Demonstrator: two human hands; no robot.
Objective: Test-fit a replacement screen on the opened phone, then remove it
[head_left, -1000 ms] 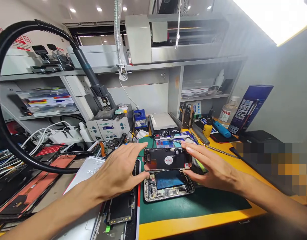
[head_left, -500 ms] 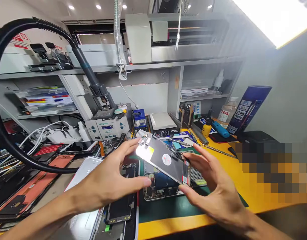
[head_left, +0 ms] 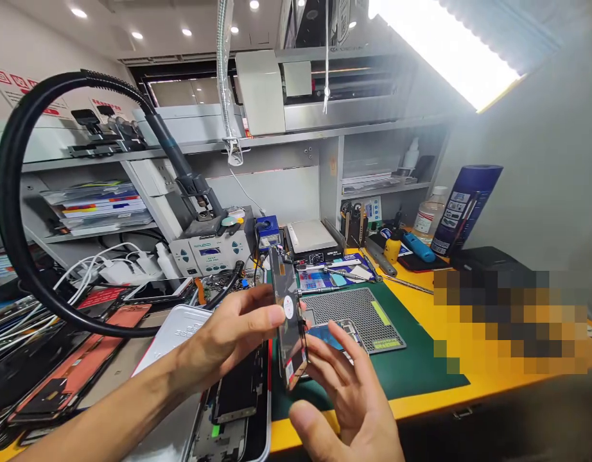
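Note:
My left hand (head_left: 228,330) grips a phone screen (head_left: 290,343) by its left edge, thumb on the dark back near a round white sticker. The screen stands steeply tilted, its back partly towards me. Spread fingers of my right hand (head_left: 356,398) are at the screen's lower right edge; whether they touch it I cannot tell. My right thumb is well apart from it. Behind the right fingers lies an opened phone body (head_left: 351,330), partly hidden, on a grey perforated pad (head_left: 383,327) over a green mat (head_left: 431,369).
A white tray (head_left: 180,321) with phone parts stands left of the mat, near a pile of phone housings (head_left: 84,359). A soldering or hot-air station (head_left: 212,250) with a looping black hose (head_left: 9,212) stands behind. Tweezers and tools (head_left: 348,273), a yellow bottle (head_left: 392,247) and a blue box (head_left: 464,208) are at the back right.
The screen has been turned from a slanted position to nearly upright and moved left. My right hand has let go with its thumb and dropped lower. The camera view has shifted.

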